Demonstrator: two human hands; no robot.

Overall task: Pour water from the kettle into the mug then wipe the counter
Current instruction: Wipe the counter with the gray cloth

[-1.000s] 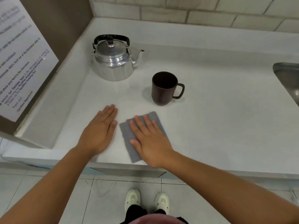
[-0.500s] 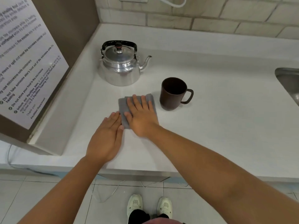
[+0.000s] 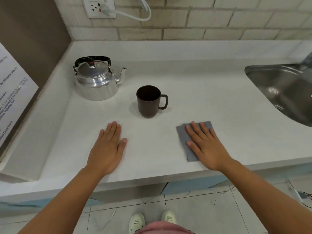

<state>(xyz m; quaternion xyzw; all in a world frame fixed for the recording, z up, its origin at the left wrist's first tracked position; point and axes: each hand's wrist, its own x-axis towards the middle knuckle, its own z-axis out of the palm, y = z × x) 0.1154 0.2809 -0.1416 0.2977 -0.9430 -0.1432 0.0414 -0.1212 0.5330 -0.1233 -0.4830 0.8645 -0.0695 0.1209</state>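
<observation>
A shiny metal kettle (image 3: 96, 81) with a black handle stands at the back left of the white counter (image 3: 211, 105), spout pointing right. To its right and nearer to me stands a dark brown mug (image 3: 148, 102), upright, handle to the right. My right hand (image 3: 205, 145) lies flat, fingers spread, pressing a grey cloth (image 3: 183, 134) onto the counter, to the right of the mug and nearer the front edge. My left hand (image 3: 108, 149) rests palm down on the bare counter in front of the mug, holding nothing.
A steel sink (image 3: 285, 92) is set into the counter at the right. A brown panel with a printed notice (image 3: 11, 100) walls the left side. A tiled wall with a socket (image 3: 99, 7) and a white cable runs behind. The floor and my shoes show below the counter's front edge.
My right hand has slid the cloth from beside the kettle, left of the mug, to the right and nearer the front edge. My left hand stays flat on the counter.
</observation>
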